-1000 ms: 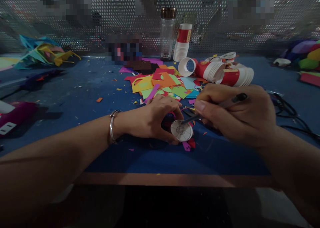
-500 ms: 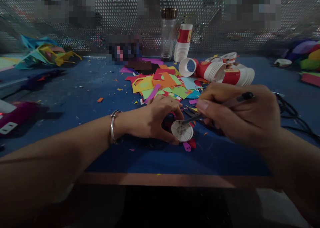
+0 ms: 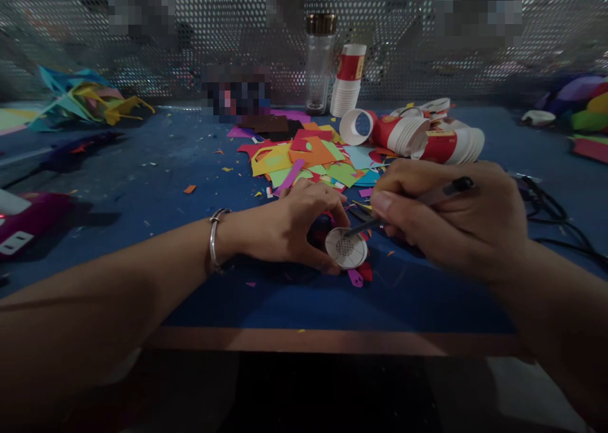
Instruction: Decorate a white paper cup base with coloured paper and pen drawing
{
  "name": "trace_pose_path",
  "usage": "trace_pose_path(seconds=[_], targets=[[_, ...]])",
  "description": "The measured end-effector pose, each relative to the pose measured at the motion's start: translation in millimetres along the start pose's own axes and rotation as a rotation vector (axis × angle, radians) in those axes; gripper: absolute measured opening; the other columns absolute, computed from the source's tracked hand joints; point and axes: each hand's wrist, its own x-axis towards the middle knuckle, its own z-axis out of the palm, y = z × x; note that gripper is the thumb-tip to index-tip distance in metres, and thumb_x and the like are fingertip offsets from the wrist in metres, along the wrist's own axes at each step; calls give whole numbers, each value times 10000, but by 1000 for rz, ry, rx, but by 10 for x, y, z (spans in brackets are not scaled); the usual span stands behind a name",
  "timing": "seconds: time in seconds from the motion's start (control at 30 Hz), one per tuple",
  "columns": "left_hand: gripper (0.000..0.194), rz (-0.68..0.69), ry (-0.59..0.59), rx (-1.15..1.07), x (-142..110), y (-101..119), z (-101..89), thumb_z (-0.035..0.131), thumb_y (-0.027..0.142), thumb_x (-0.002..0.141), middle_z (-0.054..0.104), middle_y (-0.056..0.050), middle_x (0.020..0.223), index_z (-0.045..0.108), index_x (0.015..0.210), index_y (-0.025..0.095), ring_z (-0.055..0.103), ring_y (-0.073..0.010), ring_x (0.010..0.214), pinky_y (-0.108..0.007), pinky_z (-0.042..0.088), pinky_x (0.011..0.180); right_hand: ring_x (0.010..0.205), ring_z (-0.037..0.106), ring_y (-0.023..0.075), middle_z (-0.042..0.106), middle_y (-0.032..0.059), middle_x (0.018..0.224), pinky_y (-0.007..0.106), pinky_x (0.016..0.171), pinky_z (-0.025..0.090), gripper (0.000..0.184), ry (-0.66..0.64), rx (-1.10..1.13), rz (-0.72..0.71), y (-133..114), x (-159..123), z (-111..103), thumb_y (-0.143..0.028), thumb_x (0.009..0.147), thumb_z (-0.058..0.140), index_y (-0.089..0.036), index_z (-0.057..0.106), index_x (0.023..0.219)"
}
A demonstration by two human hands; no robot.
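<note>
Between the thumb and fingers of my left hand [image 3: 308, 227] is a white paper disc [image 3: 355, 256]. A dark grid circle with lines running out to the rim is drawn on its face. My right hand [image 3: 456, 221] grips a pen [image 3: 441, 194] with a black end. The pen's tip rests on or very near the upper part of the disc. Red and purple paper bits [image 3: 355, 278] show just below the disc; whether they are joined to it I cannot tell. A silver bracelet [image 3: 213, 243] circles my left wrist.
Coloured paper scraps [image 3: 311, 154] lie heaped beyond my hands. Red-and-white paper cups [image 3: 399, 132] lie behind, near a standing cup stack [image 3: 349, 78] and a clear bottle [image 3: 319, 72]. A purple power strip [image 3: 35, 221] is at left, black cables [image 3: 560, 221] at right.
My right hand and the pen have shifted slightly left, with the tip moving a little toward the drawn grid. My left hand and the disc stay in place.
</note>
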Motion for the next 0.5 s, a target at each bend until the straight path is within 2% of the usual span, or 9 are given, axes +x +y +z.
trace_pose_path(seconds=[0.2,0.5], targets=[[446,-27,-5,-34,-3,15,8,806,445,761,596,-102,1199,590,1070,209,510,-295,1187,-477,405,1013,420,434,100,528,-52,524,284,438,325,255,25,8,5,19,4,12,-136,911,576,-230,555,675],[422,-16,-6,18,0,19,-3,805,436,766,623,-88,1172,604,1068,220,510,-301,1201,-471,393,1023,432,456,104,544,-43,531,276,408,349,265,15,12,20,-5,-4,0,-157,924,574,-232,566,670]])
